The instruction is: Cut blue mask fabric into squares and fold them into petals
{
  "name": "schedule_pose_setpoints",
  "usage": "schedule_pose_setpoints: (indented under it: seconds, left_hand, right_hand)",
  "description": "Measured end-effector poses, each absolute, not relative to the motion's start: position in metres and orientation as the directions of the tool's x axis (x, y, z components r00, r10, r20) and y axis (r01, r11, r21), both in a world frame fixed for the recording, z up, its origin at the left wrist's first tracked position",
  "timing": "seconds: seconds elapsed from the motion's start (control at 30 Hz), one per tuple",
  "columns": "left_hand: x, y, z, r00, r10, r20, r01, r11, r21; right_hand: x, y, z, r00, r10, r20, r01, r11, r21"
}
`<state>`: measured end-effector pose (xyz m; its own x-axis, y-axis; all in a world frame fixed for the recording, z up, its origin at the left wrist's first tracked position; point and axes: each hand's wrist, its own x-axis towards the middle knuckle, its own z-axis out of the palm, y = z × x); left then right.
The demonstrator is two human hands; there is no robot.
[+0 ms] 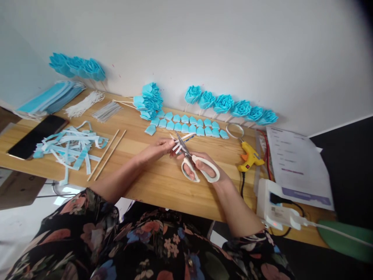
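My right hand (201, 160) grips a pair of white-handled scissors (210, 171), thumb and fingers through the loops. The blades are spread and point up and left, towards my left hand. Pinched in my left hand (166, 147) are narrow white strips (178, 148), which lie at the scissor blades. Whether the blades touch the strips I cannot tell. Just beyond the hands, two rows of folded light-blue petals (185, 128) lie on the wooden table (163, 175). Behind their left end rests a bunch of blue fabric roses (150, 102).
A yellow glue gun (249, 156), a tape roll (234, 131), a white power strip (274, 206) and a printed sheet (297, 167) are on the right. On the left lie cut strips (70, 146), two sticks (107, 155), a phone (37, 136), wires (107, 111) and face masks (52, 97). Roses (223, 104) line the wall.
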<state>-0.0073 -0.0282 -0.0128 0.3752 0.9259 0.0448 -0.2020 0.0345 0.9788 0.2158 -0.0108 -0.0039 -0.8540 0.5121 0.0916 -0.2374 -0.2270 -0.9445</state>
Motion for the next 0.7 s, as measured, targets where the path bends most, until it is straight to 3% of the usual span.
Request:
schedule_pose_setpoints:
  seconds: [0.33, 0.57, 0.7]
  left_hand:
    - [-0.013, -0.029, -0.005, 0.373, 0.927, 0.052, -0.072, -0.027, 0.997]
    - [-0.01, -0.025, -0.009, 0.35, 0.936, 0.035, -0.241, 0.054, 0.969]
    - [-0.011, -0.028, 0.001, 0.294, 0.955, 0.044, -0.078, -0.022, 0.997]
  right_hand:
    - [0.218, -0.011, -0.01, -0.844, 0.534, 0.042, -0.256, -0.334, -0.907]
    - [0.218, -0.01, -0.008, -0.813, 0.582, -0.004, -0.253, -0.36, -0.898]
    - [0.215, -0.012, -0.005, -0.807, 0.589, -0.046, -0.211, -0.36, -0.909]
